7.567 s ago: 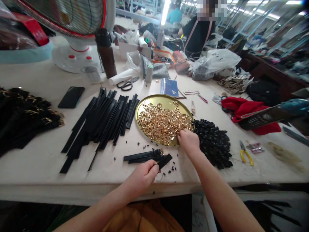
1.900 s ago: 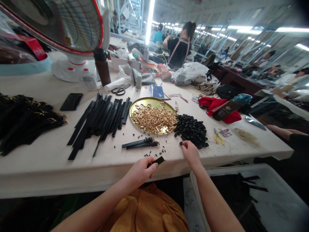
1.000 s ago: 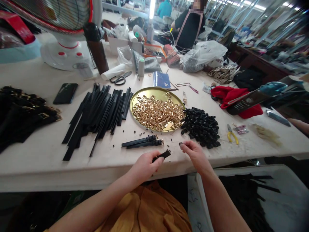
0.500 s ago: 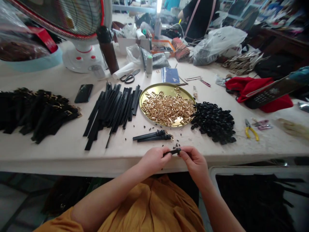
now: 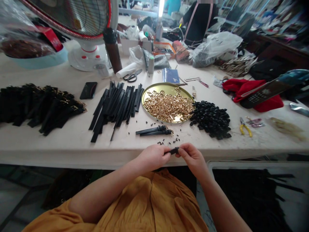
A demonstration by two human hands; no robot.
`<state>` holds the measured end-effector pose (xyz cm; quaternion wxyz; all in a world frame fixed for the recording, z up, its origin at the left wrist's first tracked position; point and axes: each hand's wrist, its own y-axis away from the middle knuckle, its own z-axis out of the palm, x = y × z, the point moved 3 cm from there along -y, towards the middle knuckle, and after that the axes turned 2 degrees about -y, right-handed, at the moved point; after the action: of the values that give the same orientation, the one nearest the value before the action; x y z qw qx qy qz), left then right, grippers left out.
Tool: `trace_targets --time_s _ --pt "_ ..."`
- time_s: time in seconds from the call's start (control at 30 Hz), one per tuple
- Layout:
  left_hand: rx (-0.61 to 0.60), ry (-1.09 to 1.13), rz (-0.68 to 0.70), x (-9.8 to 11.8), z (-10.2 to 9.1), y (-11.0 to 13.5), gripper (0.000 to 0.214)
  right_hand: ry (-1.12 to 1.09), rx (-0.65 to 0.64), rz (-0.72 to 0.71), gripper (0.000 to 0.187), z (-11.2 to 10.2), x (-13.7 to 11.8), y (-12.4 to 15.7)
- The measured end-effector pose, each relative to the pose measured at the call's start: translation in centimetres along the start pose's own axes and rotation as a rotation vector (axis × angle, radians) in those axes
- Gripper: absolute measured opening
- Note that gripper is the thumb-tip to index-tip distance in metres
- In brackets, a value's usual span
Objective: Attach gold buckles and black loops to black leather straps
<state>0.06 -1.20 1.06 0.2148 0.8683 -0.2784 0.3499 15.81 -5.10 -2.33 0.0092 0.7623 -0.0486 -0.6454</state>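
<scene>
A short black strap (image 5: 173,150) stretches between my two hands at the table's front edge. My left hand (image 5: 157,157) is closed around one end of it. At the other end, the fingers of my right hand (image 5: 191,157) pinch the strap; any small part between them is hidden. Just beyond lie a few finished-looking black straps with gold buckles (image 5: 154,130), among scattered tiny black bits (image 5: 177,140). Behind these sits a round gold tray (image 5: 151,87) heaped with gold buckles (image 5: 166,104). A pile of black loops (image 5: 211,119) touches the tray's right side.
Loose black strips (image 5: 116,104) lie left of the tray, with buckled straps (image 5: 45,106) heaped farther left. A phone (image 5: 88,90), scissors (image 5: 132,76), a fan (image 5: 88,54) and a bottle (image 5: 113,51) stand behind. Yellow-handled pliers (image 5: 245,128) lie at right. Another person (image 5: 199,21) is at the back.
The view has shifted slightly. Both hands stay at the strap, still gripping its ends. More tiny black bits show on the table beyond my left hand.
</scene>
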Motion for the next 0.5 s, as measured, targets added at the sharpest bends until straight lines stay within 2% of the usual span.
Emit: trace_targets --time_s 0.1,0.2,0.33,0.5 --pt "-0.042 0.05 0.008 -0.2 0.3 0.1 0.025 -0.066 -0.002 0.032 0.021 0.6 0.1 0.1" --pt "-0.079 0.123 -0.03 -0.8 0.9 0.1 0.027 -0.071 0.049 0.015 0.02 1.1 -0.2 0.3" --pt "0.002 0.186 -0.046 -1.0 1.2 -0.1 0.029 -0.139 0.12 0.072 0.022 1.4 -0.2 0.2" --pt "0.037 0.209 -0.029 -0.8 1.6 -0.4 0.029 -0.326 0.127 0.2 0.025 2.4 1.9 0.2"
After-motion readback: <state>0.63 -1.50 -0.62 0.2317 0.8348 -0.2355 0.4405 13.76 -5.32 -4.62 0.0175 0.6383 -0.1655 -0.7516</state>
